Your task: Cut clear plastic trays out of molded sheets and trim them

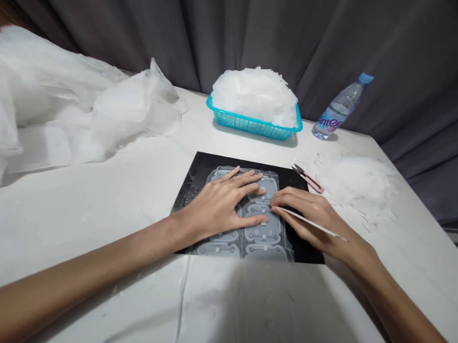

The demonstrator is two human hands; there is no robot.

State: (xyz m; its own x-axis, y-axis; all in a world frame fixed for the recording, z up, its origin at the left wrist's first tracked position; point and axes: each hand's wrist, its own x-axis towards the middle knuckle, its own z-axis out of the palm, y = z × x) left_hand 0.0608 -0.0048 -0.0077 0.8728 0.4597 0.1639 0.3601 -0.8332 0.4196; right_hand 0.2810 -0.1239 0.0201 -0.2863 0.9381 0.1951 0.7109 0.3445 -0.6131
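Observation:
My left hand (226,204) lies flat with its fingers spread on a translucent molded sheet (261,232), which has several rounded panels. Under the sheet is a black mat (307,246). My right hand (303,214) pinches a thin white stick-like tool (313,222) like a pen, its tip at the sheet's right part beside my left fingers. What kind of tip it has is hidden by my fingers. Part of the sheet is covered by my left hand. Small pink-handled snips (312,181) rest at the mat's upper right edge, blades apart.
A turquoise basket (255,126) heaped with white translucent pieces stands at the back. Right of it is a water bottle (341,107). A pile of clear scraps (360,184) lies at the right, and crumpled plastic bags (80,106) fill the back left of the white table (83,211).

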